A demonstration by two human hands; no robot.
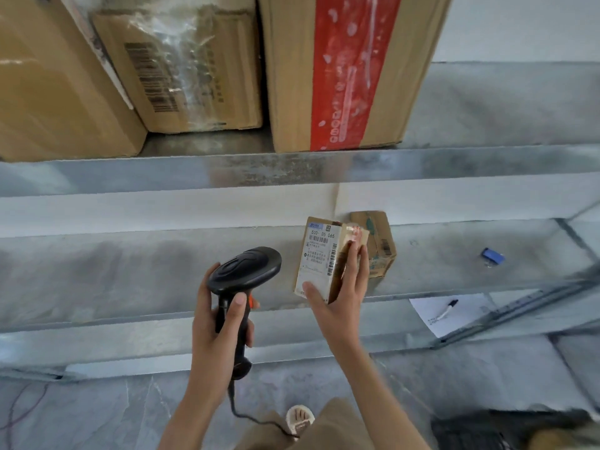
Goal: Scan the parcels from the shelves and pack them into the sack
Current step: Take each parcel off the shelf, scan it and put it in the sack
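Left hand (217, 323): grips black scanner (245, 271) (corded). Right hand (341, 287), at 3 o'clock: holds small labelled parcel (319, 254); second parcel (380, 245) behind, on shelf (130, 264).

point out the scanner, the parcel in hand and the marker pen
black handheld barcode scanner (245, 269), head view, top of its head
small brown cardboard parcel with white label (319, 254), head view, on the label
black-capped marker pen (447, 309), head view, mid barrel

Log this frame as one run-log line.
left hand: grips scanner | right hand: holds small parcel, label facing scanner | sack: unseen
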